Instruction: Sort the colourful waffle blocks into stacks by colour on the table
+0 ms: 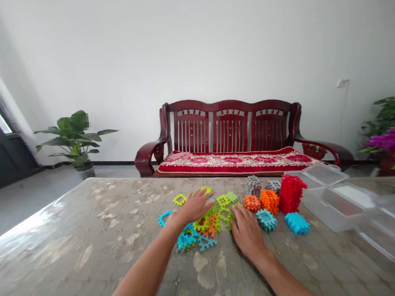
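A loose pile of flat, notched interlocking plastic pieces lies in the middle of the table, with lime green pieces (223, 201), blue pieces (187, 237) and a few orange pieces (210, 229). Over the pile's upper left part reaches my left hand (194, 207), fingers stretched out and spread, covering some pieces. At the right edge of the pile my right hand (248, 230) rests low with its fingers forward and slightly bent. Its fingertips are at a green piece (235, 206); whether they touch it I cannot tell.
Sorted stacks stand right of my right hand: grey (253, 185), orange (269, 201), red (292, 193), teal (266, 220) and light blue (297, 223). Clear plastic boxes (335, 208) sit farther right. Behind the patterned table (123, 245) is a wooden bench (231, 122).
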`<state>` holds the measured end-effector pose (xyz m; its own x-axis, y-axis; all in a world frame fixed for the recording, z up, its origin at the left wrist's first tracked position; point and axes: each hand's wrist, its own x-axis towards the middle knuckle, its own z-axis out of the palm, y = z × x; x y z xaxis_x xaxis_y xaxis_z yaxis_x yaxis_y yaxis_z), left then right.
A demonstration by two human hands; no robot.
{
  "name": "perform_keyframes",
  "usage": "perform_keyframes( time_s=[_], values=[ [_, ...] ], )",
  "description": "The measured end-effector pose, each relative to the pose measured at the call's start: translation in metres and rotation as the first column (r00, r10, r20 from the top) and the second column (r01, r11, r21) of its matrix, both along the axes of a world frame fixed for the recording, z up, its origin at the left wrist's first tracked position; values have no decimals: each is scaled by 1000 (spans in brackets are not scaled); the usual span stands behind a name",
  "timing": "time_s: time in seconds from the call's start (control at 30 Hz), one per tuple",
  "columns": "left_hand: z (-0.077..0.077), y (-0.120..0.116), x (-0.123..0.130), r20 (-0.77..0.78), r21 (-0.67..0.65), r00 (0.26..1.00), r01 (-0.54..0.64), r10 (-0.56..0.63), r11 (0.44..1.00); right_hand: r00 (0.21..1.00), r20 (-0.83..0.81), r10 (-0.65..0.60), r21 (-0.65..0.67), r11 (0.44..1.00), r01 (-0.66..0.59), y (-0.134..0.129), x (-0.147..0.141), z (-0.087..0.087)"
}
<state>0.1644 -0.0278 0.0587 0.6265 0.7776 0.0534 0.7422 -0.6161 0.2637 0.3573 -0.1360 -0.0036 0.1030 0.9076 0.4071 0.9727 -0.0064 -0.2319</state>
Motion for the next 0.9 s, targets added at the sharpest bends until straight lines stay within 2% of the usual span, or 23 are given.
perform_keyframes(
  time_s=[0.1, 0.2, 0.27, 0.3, 0.33, 0.4, 0.53, 0.6, 0.7, 0.9],
  values=[
    [-7, -6, -45, 73, 33, 957, -282, 279, 959, 1000, 26, 1, -25, 1000, 0, -1, -2, 0],
    [-25, -12, -92, 139, 16, 822, -559, 552, 829, 999, 31, 38, -47, 998, -37, -3, -4, 3],
    [-38, -16, -116, 152, -5, 735, -668, 661, 744, 998, 24, 65, -55, 996, -64, -4, -6, 6],
    [-43, -18, -123, 148, -3, 713, -693, 685, 721, 997, 17, 77, -60, 995, -76, -5, -7, 8],
    [-47, -20, -127, 141, 6, 702, -706, 698, 709, 996, 6, 88, -66, 994, -88, -6, -8, 9],
    [-51, -24, -128, 121, 45, 720, -692, 684, 720, 994, -27, 105, -77, 991, -107, -6, -7, 12],
    [-47, -30, -114, 35, 135, 847, -529, 530, 838, 991, -101, 93, -65, 993, -100, 2, -1, 17],
    [-44, -31, -109, 5, 149, 879, -473, 478, 868, 988, -125, 87, -55, 994, -94, 11, 2, 23],
    [-44, -30, -108, -2, 167, 887, -455, 462, 875, 991, -103, 84, -107, 990, -95, 29, 1, 35],
    [-47, -28, -111, -18, 191, 892, -439, 451, 878, 998, 54, 32, -263, 965, -17, 64, -9, 58]
  ],
)
